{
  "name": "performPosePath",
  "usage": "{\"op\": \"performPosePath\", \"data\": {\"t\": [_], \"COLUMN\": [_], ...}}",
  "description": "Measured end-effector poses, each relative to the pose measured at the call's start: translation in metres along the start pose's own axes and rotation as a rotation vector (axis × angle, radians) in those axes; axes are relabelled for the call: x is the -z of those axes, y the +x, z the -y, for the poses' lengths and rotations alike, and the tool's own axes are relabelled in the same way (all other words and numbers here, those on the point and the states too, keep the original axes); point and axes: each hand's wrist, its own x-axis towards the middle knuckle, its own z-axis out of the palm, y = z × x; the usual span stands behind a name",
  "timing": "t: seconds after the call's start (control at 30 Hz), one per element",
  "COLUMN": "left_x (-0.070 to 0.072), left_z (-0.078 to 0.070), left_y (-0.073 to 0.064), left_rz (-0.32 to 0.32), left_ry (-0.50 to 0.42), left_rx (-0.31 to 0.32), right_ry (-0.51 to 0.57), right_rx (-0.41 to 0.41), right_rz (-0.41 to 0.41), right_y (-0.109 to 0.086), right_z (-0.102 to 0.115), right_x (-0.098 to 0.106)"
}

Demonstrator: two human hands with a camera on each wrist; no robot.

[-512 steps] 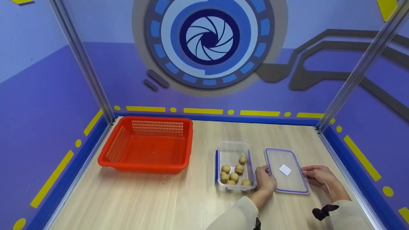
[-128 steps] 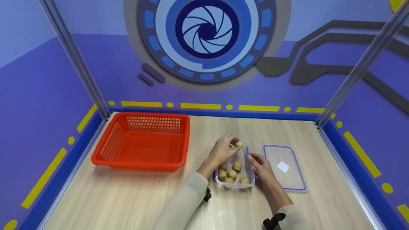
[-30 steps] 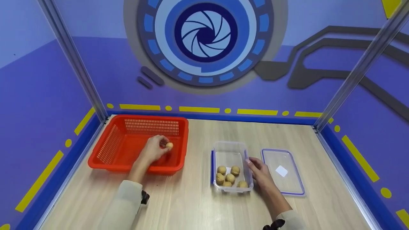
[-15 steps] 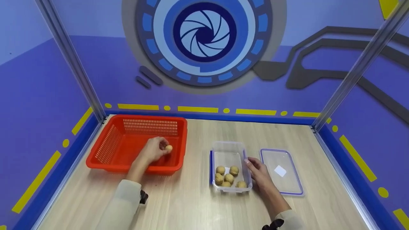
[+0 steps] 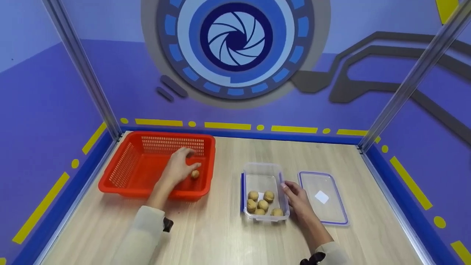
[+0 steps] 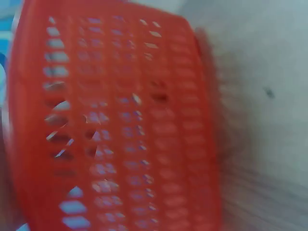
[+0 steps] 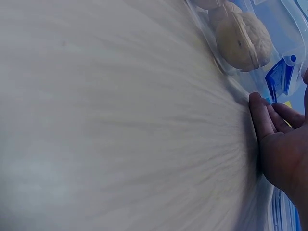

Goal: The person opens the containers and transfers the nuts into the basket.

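Note:
Inside the red plastic basket [image 5: 121,189], my left hand [image 5: 177,170] has its thumb and fingers spread apart above the bottom. A single walnut [image 5: 195,174] lies there, just under the thumb. My right hand [image 5: 300,200] holds the right wall of a clear plastic container [image 5: 266,218], thumb at the rim. In the right wrist view its fingers [image 7: 262,118] touch the outside near the blue latch. Several walnuts [image 5: 262,205] sit in the near half of the container. The left wrist view shows the basket's slotted wall [image 6: 163,120], blurred; the left fingers are hidden there.
A clear lid [image 5: 340,206] with a blue seal and a white label lies flat to the right of the container. Bare wooden tabletop [image 5: 217,235] separates basket and container. Purple panels [image 5: 257,110] enclose the back and sides.
Earlier my left hand took a walnut from the container and carried it left to the basket. Within the last half second its fingers parted and the walnut dropped free. The right hand stays put.

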Motion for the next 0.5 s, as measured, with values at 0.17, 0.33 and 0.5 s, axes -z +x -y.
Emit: {"op": "performPosePath", "data": {"t": [0.17,0.33,0.5], "left_x": [-0.017,-0.041,-0.075], "left_z": [-0.038,-0.071,-0.104], "left_y": [-0.004,-0.011,-0.017], "left_rz": [-0.038,-0.019,0.118], "left_ry": [0.024,0.042,0.003], "left_rx": [-0.083,-0.205,-0.279], "right_ry": [0.009,0.023,0.042], "right_rx": [-0.005,-0.021,-0.095], "right_rz": [-0.012,-0.003,-0.011], "right_y": [-0.001,-0.001,0.005], "right_z": [-0.001,-0.001,0.004], "right_x": [-0.001,-0.004,-0.003]}}
